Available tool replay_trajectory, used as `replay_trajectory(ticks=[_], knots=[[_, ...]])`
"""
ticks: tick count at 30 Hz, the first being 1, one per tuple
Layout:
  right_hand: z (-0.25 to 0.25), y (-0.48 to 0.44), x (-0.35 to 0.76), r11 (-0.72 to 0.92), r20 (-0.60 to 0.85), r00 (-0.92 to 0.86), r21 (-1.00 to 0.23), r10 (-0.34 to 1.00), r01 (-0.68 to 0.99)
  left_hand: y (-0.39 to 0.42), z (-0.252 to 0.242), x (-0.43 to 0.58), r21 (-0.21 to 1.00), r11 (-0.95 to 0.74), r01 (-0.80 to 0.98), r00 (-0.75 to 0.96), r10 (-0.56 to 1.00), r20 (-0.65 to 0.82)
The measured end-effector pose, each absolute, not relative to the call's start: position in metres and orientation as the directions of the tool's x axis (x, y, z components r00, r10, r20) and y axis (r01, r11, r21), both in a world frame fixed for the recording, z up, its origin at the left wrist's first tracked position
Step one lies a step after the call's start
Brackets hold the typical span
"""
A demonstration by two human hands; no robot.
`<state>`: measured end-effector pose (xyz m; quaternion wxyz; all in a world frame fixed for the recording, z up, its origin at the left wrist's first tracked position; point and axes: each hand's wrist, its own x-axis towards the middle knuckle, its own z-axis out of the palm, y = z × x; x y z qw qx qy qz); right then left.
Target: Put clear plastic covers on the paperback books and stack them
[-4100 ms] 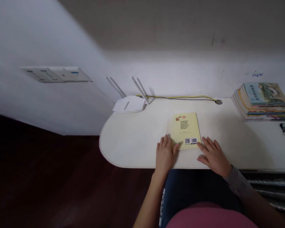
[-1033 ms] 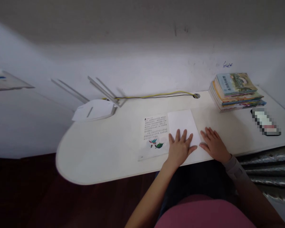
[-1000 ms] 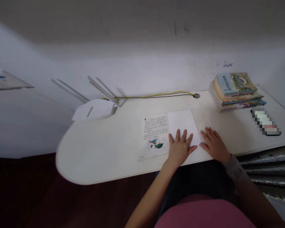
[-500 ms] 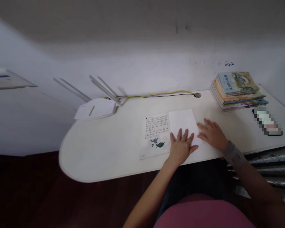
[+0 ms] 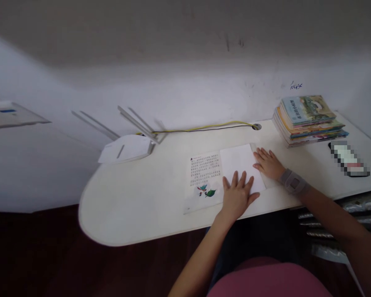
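Observation:
An open booklet (image 5: 204, 171) lies on the white desk, its left page printed with text and a small picture of a leaf. A blank white page (image 5: 238, 159) forms its right side. My left hand (image 5: 237, 196) lies flat with spread fingers on the lower part of the blank page. At the right edge of that page rests my right hand (image 5: 268, 164), fingers extended and a grey band round the wrist. Neither hand grips anything.
A white router (image 5: 126, 149) with antennas stands at the back left of the desk (image 5: 126, 206). Yellow and black cables run along the wall to a hole. At the right are a stack of books (image 5: 309, 119) and a phone (image 5: 349, 159).
My right hand has shifted slightly up along the right edge of the page. My left hand stays on the page. The view has tilted a little.

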<state>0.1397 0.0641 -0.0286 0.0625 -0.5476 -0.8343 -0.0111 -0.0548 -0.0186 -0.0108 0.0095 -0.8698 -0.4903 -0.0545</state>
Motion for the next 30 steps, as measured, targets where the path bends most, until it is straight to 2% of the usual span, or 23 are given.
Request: replay_trajectory(ticks=[10, 24, 30], knots=[[-0.032, 0.065, 0.14, 0.387, 0.172, -0.37, -0.082, 0.913, 0.918, -0.018, -0.009, -0.055, 0.038, -0.527, 0.849, 0.522, 0.848, 0.094], [-0.028, 0.067, 0.141, 0.39, 0.126, -0.375, -0.123, 0.918, 0.913, -0.014, -0.007, -0.054, 0.059, -0.554, 0.83, 0.55, 0.832, 0.077], [-0.026, 0.054, 0.156, 0.471, 0.049, -0.469, -0.139, 0.882, 0.871, -0.011, -0.01, -0.053, 0.041, -0.529, 0.848, 0.524, 0.846, 0.096]])
